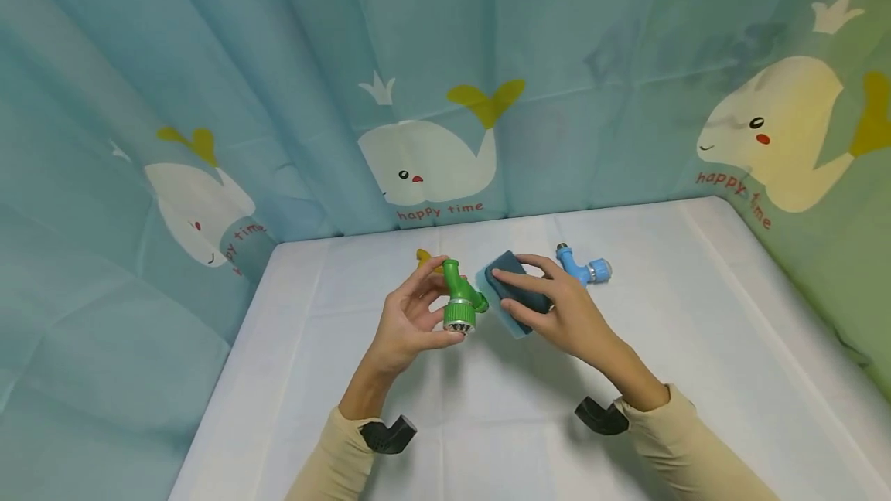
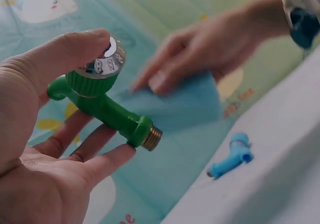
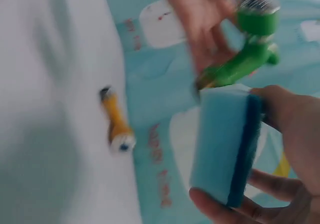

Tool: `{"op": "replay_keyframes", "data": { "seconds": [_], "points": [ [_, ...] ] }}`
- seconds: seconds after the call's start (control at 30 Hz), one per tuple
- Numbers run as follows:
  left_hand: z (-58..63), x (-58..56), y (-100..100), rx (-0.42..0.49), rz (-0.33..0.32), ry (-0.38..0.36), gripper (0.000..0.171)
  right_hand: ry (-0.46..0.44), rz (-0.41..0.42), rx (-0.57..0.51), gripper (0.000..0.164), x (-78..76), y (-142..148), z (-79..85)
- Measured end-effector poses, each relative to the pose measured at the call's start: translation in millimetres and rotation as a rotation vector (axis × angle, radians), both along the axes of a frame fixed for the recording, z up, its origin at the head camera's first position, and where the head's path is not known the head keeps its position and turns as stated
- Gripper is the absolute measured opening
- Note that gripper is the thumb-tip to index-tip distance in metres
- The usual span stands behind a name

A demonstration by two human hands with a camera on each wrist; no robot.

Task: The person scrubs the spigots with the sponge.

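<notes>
My left hand (image 1: 409, 319) holds a green faucet (image 1: 459, 296) between thumb and fingers, its silver-capped knob toward me in the head view. In the left wrist view the thumb presses the knob of the green faucet (image 2: 102, 96), and a fingertip supports it near the brass threaded end. My right hand (image 1: 567, 308) grips a blue sponge (image 1: 518, 292) with a darker scouring side, thumb and fingers on its edges. The sponge (image 3: 222, 144) is close beside the faucet's body; whether they touch I cannot tell. Blur softens the sponge in the left wrist view.
A blue faucet (image 1: 583, 265) lies on the white table (image 1: 334, 377), behind the right hand. Behind the left hand lies a yellow faucet (image 3: 117, 119), partly hidden in the head view. A whale-print curtain (image 1: 306, 99) hangs along the table's back and sides.
</notes>
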State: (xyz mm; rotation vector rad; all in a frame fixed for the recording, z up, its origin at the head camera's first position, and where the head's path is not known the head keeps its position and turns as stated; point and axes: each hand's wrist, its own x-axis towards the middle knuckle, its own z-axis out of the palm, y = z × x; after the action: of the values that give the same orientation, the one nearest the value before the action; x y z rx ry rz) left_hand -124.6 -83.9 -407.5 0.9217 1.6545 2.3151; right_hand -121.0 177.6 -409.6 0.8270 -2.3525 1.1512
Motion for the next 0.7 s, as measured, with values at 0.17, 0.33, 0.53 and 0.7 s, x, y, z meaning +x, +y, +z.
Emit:
{"op": "replay_keyframes", "data": {
  "seconds": [0.17, 0.33, 0.53, 0.7],
  "points": [
    [-2.5, -1.9, 4.6, 0.046, 0.001, -0.013, 0.098, -0.048, 0.031, -0.107, 0.044, 4.4, -8.0, 4.6],
    [-1.9, -0.1, 9.1, 0.16, 0.069, -0.112, 0.1, -0.019, -0.065, -0.061, 0.044, 7.4, -12.3, -5.9],
    [-5.2, 0.7, 17.3, 0.228, 0.204, -0.259, 0.091, 0.118, -0.182, -0.025, 0.047, 9.9, -23.9, -6.1],
    [-3.7, 4.1, 28.1, 0.257, 0.284, -0.332, 0.085, 0.194, -0.241, 0.1, 0.043, 12.2, -38.5, -7.7]
  ]
}}
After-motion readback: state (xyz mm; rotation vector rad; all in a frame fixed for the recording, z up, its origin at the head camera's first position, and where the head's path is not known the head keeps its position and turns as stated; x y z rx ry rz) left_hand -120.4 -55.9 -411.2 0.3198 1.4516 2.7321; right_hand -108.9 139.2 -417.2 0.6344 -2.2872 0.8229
